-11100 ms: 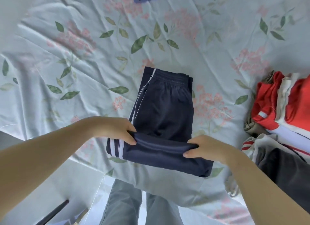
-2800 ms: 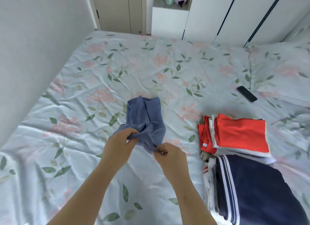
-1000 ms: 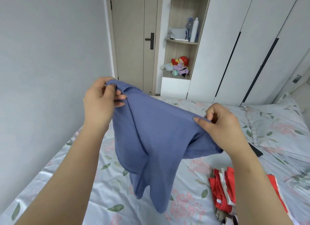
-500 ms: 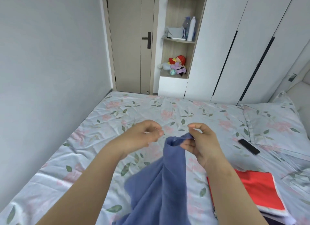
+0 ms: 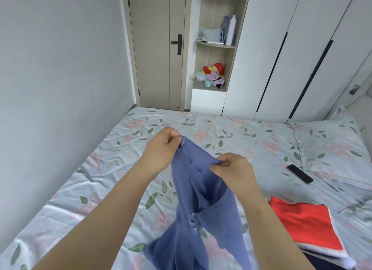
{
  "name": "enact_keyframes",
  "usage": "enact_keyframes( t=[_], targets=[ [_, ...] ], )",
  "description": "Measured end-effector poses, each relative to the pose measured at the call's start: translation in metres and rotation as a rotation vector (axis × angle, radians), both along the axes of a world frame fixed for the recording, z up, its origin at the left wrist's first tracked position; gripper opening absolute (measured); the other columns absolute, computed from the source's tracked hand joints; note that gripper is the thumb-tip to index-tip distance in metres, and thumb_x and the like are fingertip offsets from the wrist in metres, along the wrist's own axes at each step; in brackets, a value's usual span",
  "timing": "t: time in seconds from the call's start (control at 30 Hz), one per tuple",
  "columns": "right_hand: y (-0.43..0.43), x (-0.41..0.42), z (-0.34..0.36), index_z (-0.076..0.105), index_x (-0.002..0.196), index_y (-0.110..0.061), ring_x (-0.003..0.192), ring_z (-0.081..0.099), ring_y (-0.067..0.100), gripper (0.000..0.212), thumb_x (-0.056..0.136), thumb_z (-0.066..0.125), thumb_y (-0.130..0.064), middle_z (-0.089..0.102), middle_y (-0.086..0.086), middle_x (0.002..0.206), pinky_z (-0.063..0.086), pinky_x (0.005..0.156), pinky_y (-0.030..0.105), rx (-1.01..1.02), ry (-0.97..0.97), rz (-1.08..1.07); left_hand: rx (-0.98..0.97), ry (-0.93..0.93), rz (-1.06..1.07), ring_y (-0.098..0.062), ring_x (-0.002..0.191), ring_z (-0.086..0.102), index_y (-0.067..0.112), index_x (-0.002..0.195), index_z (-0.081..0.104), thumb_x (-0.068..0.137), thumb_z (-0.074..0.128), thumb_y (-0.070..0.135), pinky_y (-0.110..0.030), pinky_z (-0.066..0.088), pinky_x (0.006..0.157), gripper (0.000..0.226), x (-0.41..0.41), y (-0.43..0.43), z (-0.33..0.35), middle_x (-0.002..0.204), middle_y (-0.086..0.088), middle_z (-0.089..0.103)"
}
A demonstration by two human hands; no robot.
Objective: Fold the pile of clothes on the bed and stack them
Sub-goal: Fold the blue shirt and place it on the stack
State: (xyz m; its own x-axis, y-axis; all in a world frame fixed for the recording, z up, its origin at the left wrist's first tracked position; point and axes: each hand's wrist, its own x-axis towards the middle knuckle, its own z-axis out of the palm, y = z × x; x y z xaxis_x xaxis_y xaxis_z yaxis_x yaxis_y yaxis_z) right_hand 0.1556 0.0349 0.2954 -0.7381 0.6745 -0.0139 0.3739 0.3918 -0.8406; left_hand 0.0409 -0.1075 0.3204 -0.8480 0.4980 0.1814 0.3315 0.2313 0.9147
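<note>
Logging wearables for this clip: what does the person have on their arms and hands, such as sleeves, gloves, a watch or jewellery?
Nothing worn is visible. The left hand and right hand are bare, with no gloves and no rings that I can make out. Both forearms are uncovered from the wrists down to the bottom edge of the frame, with no sleeve cuff, watch, bracelet or strap showing.

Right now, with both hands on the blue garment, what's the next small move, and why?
Probably draw the hands apart to spread it. The left hand and right hand each pinch the top edge of the blue garment close together, so the cloth hangs bunched and twisted above the bed. It likely needs opening flat before any fold.
</note>
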Motion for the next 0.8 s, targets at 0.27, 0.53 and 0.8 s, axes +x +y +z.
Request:
enact_keyframes(
  t=[0.27,0.53,0.8],
  targets=[
    [0.011,0.000,-0.025,0.045,0.082,-0.014,0.083,0.048,0.032,0.012,0.079,0.050,-0.004,0.042,0.003,0.093,0.040,0.066,0.034,0.303,-0.220,-0.125,0.139,-0.088,0.025,-0.005,0.064,0.041,0.022,0.078,0.051,0.098,0.045,0.015,-0.006,0.031,0.047,0.022,-0.007,0.001,0.015,0.075,0.005,0.048],
    [0.039,0.027,-0.054,0.044,0.106,-0.011,0.077,0.044,0.029,0.027,0.083,0.041,0.002,0.046,0.009,0.096,0.033,0.065,0.032,0.169,-0.320,-0.268,-0.292,0.127,-0.104,0.006,0.069,0.054,0.025,0.072,0.066,0.072,0.078,0.007,-0.005,0.039,0.060,0.022,-0.030,-0.040,0.016,0.074,0.018,0.062],
    [0.041,0.023,-0.045,0.058,0.112,-0.011,0.047,0.045,0.021,0.022,0.096,0.042,-0.012,0.052,0.014,0.061,0.039,0.041,0.021,-0.369,0.055,-0.357,-0.649,0.309,0.395,-0.028,0.081,0.051,0.016,0.100,0.066,0.091,0.047,0.009,-0.030,0.040,0.073,0.022,-0.047,-0.056,-0.020,0.103,-0.008,0.048]
  ],
)
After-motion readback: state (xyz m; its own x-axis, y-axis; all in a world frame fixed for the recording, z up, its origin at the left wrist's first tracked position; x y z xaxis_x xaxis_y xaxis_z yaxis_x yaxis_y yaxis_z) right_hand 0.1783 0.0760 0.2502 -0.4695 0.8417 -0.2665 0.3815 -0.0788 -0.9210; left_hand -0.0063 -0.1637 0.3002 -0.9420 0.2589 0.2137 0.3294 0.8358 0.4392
